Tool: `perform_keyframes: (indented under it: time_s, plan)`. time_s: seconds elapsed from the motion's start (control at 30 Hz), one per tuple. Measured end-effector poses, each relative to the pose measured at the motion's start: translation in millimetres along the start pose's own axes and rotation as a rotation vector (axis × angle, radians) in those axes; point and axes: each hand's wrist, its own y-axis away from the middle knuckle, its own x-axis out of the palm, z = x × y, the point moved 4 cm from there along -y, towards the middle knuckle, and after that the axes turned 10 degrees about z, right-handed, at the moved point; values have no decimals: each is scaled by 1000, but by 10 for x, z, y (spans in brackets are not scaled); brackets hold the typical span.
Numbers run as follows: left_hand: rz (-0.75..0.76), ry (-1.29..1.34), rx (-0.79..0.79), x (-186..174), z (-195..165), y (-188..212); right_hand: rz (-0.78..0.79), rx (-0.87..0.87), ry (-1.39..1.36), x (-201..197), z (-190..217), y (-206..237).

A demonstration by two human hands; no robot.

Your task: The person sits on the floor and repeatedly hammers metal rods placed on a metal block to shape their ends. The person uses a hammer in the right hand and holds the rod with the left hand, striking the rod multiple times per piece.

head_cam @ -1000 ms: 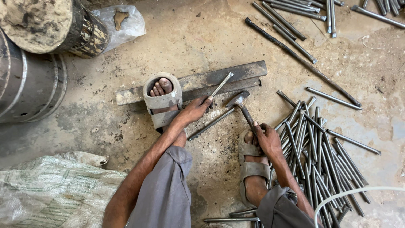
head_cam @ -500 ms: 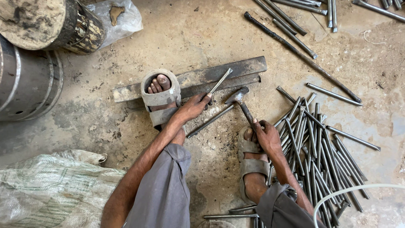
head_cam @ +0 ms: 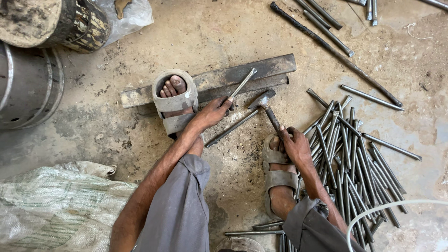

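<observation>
Left hand (head_cam: 212,113) is closed around the lower end of a thin metal rod (head_cam: 242,84), fingers wrapped, rod tilted with its upper end resting on the steel bar (head_cam: 219,79). Right hand (head_cam: 295,145) is closed in a full grip on the handle of a hammer (head_cam: 267,103), hammer head just right of the rod and just in front of the bar, close to the floor; cannot tell if it touches. Steel bar lies flat on the concrete floor (head_cam: 210,32), long axis running left to right, slightly slanted. Left foot in a grey sandal (head_cam: 175,100) sits on the bar's left part, toes over it. Right foot in a sandal (head_cam: 277,175) is on the floor just beside the right hand. 1 loose rod (head_cam: 232,128) lies on the floor between the 2 hands, slanted, below the held rod. Pile of rods (head_cam: 354,154) is spread on the floor to the right of the right hand, near it, many crossing each other. Longer dark rods (head_cam: 333,51) lie at top right, well apart from the hands. Metal drum (head_cam: 28,88) at left edge, another dirty round container (head_cam: 51,21) above it at top left, plastic bag (head_cam: 133,14) beside that. Woven sack (head_cam: 56,205) at bottom left, near the left knee. White cable (head_cam: 396,205) curves at bottom right over the pile.
</observation>
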Motion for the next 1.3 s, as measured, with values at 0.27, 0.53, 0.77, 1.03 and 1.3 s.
perform_keyframes:
  time_s: [0.27,0.53,0.77,1.03,1.3]
  plan:
    - [18,22,-63,-2,36,3,12,5,-32,-7,62,52]
    - [1,35,-25,-9,-24,33,4,28,-13,2,40,31]
    - [30,64,-57,22,43,16,6,35,-5,27,-19,2]
    - [48,50,-104,29,63,19,-3,24,23,24,-16,-8]
    - [-3,36,-14,0,46,1,0,34,-7,7,45,37]
